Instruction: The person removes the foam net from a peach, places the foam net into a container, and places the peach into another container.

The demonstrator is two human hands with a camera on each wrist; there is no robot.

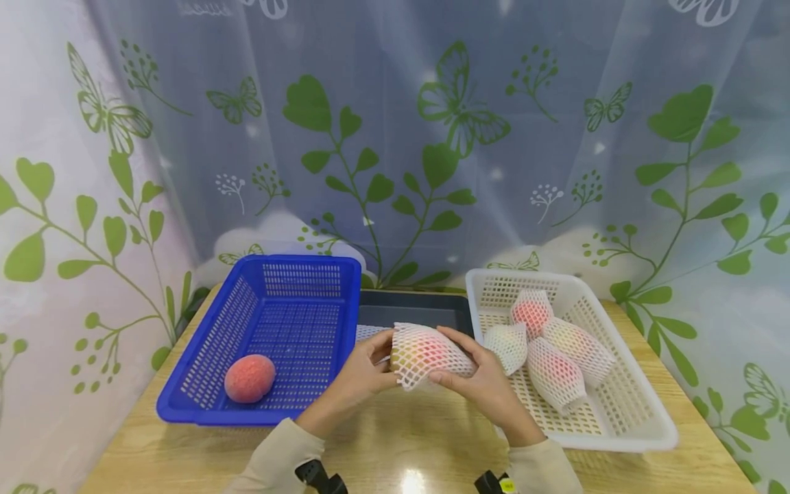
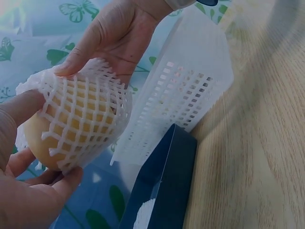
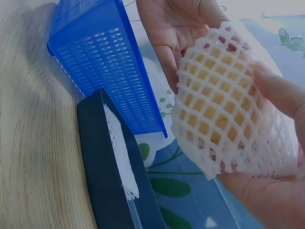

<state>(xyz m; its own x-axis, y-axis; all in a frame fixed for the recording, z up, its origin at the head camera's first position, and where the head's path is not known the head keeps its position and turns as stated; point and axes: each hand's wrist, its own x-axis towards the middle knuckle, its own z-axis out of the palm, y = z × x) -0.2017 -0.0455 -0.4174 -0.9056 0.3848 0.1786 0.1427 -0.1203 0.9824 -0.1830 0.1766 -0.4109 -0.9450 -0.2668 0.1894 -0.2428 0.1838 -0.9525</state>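
A yellow and red peach (image 1: 426, 350) in a white foam net (image 2: 88, 107) is held between both hands, above the table's middle. My left hand (image 1: 363, 363) grips its left end, where bare yellow skin shows past the net's edge in the left wrist view. On the other side my right hand (image 1: 484, 377) grips the netted end, thumb in front and fingers behind. In the right wrist view the foam net (image 3: 214, 100) covers most of the fruit. A bare pinkish-red peach (image 1: 249, 379) lies in the blue basket (image 1: 352, 322) on the left.
On the right, a white basket (image 1: 642, 405) holds several netted peaches (image 1: 555, 374). Behind the hands, a dark tray (image 1: 413, 302) contains a white foam net (image 3: 121, 155). The wooden table (image 1: 395, 439) meets a patterned curtain (image 1: 395, 137) at the back.
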